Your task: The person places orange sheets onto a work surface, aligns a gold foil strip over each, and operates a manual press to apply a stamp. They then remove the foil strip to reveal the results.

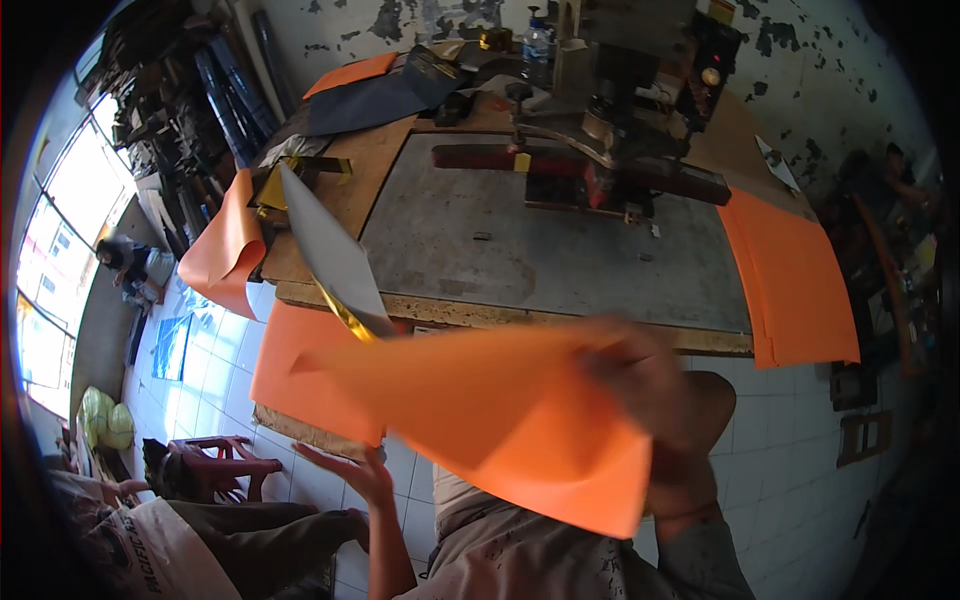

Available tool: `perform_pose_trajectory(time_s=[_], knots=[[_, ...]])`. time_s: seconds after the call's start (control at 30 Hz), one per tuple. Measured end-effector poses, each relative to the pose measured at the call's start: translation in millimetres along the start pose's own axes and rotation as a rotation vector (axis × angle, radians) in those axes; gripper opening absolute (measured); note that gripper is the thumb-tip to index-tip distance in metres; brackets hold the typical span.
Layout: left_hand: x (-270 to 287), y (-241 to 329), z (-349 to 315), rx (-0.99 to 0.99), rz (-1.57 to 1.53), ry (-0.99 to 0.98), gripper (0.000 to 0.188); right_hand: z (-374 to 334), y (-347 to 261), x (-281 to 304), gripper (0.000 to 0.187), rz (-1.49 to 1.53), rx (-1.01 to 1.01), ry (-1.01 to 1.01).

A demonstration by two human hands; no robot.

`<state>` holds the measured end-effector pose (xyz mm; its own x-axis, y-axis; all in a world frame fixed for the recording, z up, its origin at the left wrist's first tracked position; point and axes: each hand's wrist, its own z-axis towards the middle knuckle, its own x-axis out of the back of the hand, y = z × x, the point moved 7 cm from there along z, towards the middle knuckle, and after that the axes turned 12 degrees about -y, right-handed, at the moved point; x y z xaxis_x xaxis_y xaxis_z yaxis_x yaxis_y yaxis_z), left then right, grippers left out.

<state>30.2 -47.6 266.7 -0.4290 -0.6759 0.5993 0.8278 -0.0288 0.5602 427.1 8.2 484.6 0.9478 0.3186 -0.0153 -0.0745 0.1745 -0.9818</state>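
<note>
Orange sheet (500,420) between right-hand fingers (640,375), clamped; left hand (355,470) beneath, fingers spread apart.

Not much packaging around me: a clear plastic bottle (537,42) with a blue cap at the table's far edge, and a white printed bag (150,555) down at my lower left.

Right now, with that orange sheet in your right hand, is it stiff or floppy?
Likely floppy: the orange sheet bows and folds from the right hand. Probably light, since one grip lifts it. It looks blurred, so it may flap; the open left hand beneath could steady it.
</note>
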Motion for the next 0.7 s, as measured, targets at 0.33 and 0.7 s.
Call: perform_pose_trajectory(time_s=[0.33, 0.7], knots=[[-95.9, 43.3, 87.4, 0.344, -1.228, -1.004, 0.040, -154.2, 83.8, 206.6, 0.057, -0.306, -0.199, 0.717], [-94.7, 107.3, 85.0, 0.534, -1.380, -1.025, 0.024, -163.6, 82.3, 194.3, 0.052, -0.662, -0.316, 0.797]])
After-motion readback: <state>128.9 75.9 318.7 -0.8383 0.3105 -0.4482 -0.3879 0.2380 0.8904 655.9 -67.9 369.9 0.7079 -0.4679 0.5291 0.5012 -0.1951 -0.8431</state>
